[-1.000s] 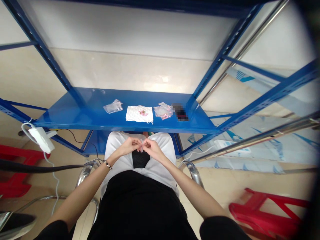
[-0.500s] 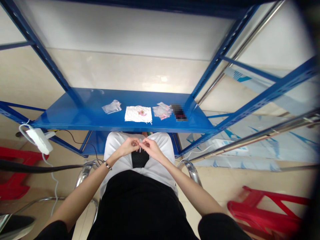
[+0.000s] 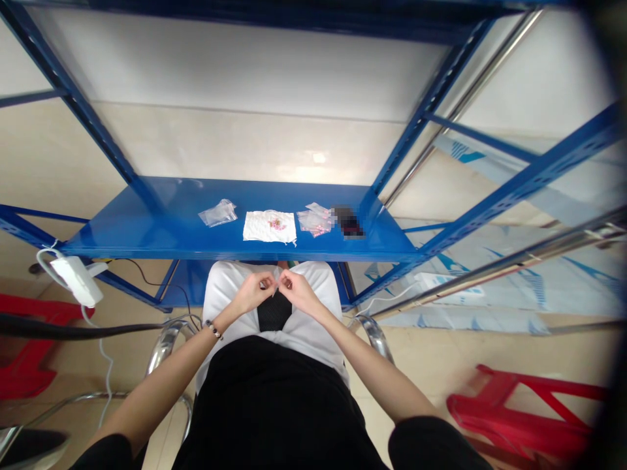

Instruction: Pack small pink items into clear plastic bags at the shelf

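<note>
My left hand (image 3: 253, 290) and my right hand (image 3: 296, 290) meet over my lap, just below the front edge of the blue shelf (image 3: 147, 228). Together they pinch a small clear plastic bag (image 3: 275, 285) between the fingertips. On the shelf above lie a white cloth (image 3: 270, 226) with small pink pieces on it, a clear empty bag (image 3: 218, 213) to its left, and a pile of clear bags with pink contents (image 3: 317, 220) to its right.
A dark blurred object (image 3: 349, 222) lies at the shelf's right end. A white power strip (image 3: 73, 279) hangs at the left with cables. Red plastic stools (image 3: 519, 411) stand on the floor at both sides. I sit on a chrome-framed chair (image 3: 169, 336).
Both hands stay together on the small bag with only slight finger motion; the view has tilted a little, shifting the shelf downward in the picture.
</note>
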Demonstrator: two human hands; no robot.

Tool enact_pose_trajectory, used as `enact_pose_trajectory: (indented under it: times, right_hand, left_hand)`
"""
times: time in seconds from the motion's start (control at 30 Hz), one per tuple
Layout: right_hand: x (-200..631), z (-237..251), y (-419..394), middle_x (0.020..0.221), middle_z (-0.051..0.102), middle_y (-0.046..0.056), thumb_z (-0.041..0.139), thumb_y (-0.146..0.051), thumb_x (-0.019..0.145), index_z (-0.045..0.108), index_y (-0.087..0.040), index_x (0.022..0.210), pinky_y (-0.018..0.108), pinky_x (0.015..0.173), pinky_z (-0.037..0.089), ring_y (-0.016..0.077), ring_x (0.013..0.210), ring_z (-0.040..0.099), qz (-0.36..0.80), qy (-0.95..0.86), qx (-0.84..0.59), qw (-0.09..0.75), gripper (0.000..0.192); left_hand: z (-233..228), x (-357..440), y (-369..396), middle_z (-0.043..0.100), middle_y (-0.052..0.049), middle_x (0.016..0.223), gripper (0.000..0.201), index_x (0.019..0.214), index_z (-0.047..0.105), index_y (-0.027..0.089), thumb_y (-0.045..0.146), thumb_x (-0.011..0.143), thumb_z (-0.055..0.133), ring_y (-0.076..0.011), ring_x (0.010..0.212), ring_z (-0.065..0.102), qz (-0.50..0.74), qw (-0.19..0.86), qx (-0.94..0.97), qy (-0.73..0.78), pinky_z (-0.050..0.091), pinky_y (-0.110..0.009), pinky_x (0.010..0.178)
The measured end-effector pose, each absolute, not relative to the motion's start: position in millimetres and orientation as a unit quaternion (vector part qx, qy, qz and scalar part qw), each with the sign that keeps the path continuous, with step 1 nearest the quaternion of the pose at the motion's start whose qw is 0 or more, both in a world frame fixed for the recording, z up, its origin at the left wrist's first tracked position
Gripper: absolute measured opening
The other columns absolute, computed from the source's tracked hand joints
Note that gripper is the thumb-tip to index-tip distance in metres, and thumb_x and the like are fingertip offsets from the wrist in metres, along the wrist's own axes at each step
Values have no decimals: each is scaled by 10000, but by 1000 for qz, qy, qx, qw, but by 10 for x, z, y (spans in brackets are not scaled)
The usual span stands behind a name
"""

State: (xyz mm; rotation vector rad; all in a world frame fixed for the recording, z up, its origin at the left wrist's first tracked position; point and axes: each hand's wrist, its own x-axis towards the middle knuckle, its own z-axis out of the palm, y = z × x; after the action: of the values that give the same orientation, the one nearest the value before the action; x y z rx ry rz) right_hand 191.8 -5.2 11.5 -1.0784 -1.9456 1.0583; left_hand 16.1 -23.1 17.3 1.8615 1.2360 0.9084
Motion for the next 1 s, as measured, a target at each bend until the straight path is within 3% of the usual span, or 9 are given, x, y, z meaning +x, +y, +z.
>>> enact_pose_trajectory:
  times: [0.2, 0.4, 0.53, 0.7, 0.83, 1.0]
  right_hand:
    - [1897, 119, -108, 646, 556, -23, 554, -195, 736, 497, -204, 702, 233, 573, 358, 134, 598, 505, 349, -756, -454, 316, 67]
    - [1880, 108, -87, 629, 560, -22, 559, -173, 697, 476, -208, 666, 237, 569, 356, 140, 586, 508, 312, -748, -488, 323, 95]
    - [1876, 88, -131, 649, 572, -27, 571, -174, 710, 479, -216, 711, 242, 584, 368, 142, 586, 525, 289, -749, -503, 320, 101]
    - [1871, 55, -188, 700, 601, -30, 542, -241, 808, 489, -237, 950, 249, 589, 375, 164, 619, 580, 293, -754, -501, 309, 151]
    - [1870, 75, -137, 688, 585, -22, 512, -194, 796, 484, -234, 902, 256, 593, 364, 170, 615, 580, 260, -755, -524, 296, 117]
    - [1860, 114, -122, 739, 603, -18, 495, -173, 785, 490, -238, 963, 257, 604, 383, 167, 624, 578, 266, -748, -519, 316, 189]
  left_hand:
    - [154, 235, -360, 567, 10, 637, 139, 656, 522, 192, 184, 791, 554, -138, 604, 513, 297, 215, 770, 522, 338, -248, 615]
    - [155, 219, -325, 553, -7, 667, 135, 687, 520, 201, 160, 814, 506, -153, 622, 503, 271, 109, 771, 566, 309, -258, 622]
    - [164, 164, -309, 568, -14, 696, 126, 718, 523, 203, 174, 838, 495, -161, 650, 523, 276, 98, 759, 581, 311, -259, 631]
    - [166, 175, -387, 599, -32, 734, 144, 784, 550, 209, 219, 895, 458, -175, 658, 533, 225, 58, 802, 551, 331, -281, 671]
    - [208, 150, -356, 609, -52, 746, 167, 775, 558, 200, 204, 899, 447, -179, 645, 526, 211, 0, 795, 568, 336, -294, 687]
    - [215, 176, -378, 628, -58, 758, 135, 792, 564, 206, 214, 891, 472, -184, 647, 541, 211, 14, 785, 582, 337, -288, 673]
